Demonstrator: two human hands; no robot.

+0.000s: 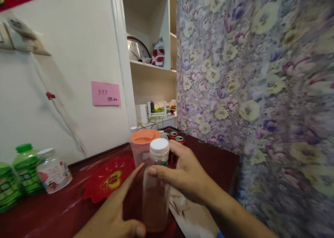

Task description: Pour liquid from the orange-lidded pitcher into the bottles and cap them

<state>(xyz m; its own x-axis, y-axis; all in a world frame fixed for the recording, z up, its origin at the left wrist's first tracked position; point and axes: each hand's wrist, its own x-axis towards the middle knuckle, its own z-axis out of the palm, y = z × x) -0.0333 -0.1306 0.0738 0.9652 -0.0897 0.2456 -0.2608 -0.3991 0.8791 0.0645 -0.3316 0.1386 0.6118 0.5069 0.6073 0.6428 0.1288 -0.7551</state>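
A clear plastic bottle (156, 193) with a white cap (159, 146) stands upright just in front of me over a dark red table (52, 210). My left hand (118, 210) grips its lower body, thumb in front and index finger stretched up its side. My right hand (182, 173) wraps round the neck just under the cap. Right behind the bottle stands a clear pitcher with an orange lid (142, 146).
A red plastic dish (109, 179) lies left of the bottle. Two green bottles (24, 170) and a clear jar (53, 172) stand at far left by the white wall. Two red cans (176, 136) sit behind. A floral curtain (255, 92) hangs on the right. White shelves (152, 67) stand behind.
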